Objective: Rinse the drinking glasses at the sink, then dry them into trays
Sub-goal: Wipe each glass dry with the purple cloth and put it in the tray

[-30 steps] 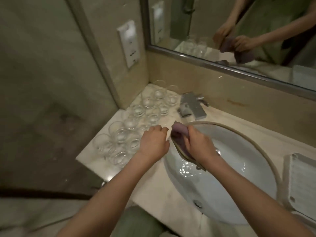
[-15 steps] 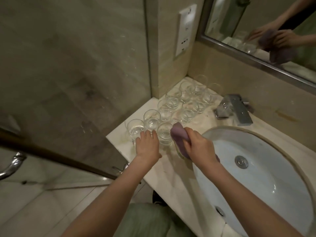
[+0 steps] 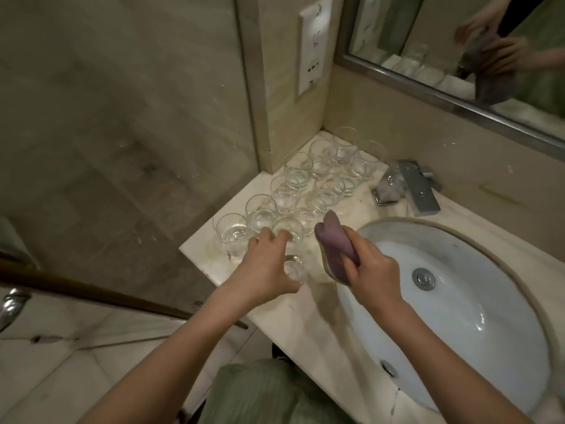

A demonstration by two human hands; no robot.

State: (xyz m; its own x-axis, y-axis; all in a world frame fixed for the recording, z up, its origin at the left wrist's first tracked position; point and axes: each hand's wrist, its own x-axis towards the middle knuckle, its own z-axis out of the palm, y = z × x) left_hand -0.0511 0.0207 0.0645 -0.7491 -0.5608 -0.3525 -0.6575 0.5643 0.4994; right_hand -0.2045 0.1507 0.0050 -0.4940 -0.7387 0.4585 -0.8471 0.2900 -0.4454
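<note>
the left hand (image 3: 269, 264) reaches over the pale marble worktop (image 3: 305, 325) and curls its grip round a clear, short, round drinking glass (image 3: 292, 266) at the near edge of the cluster of clear glasses (image 3: 308, 185), which stands in the worktop's corner left of the white oval sink (image 3: 458, 316). the right hand (image 3: 371, 275) clenches a folded mauve cloth (image 3: 334, 240) just beside that glass. no tray is in view. judged step: picking up one glass to dry. lift it straight up, clear of its neighbours, which stand close together. support the base, then feed the cloth inside and turn. wet glass will likely slip; hold it firmly over the worktop.
</note>
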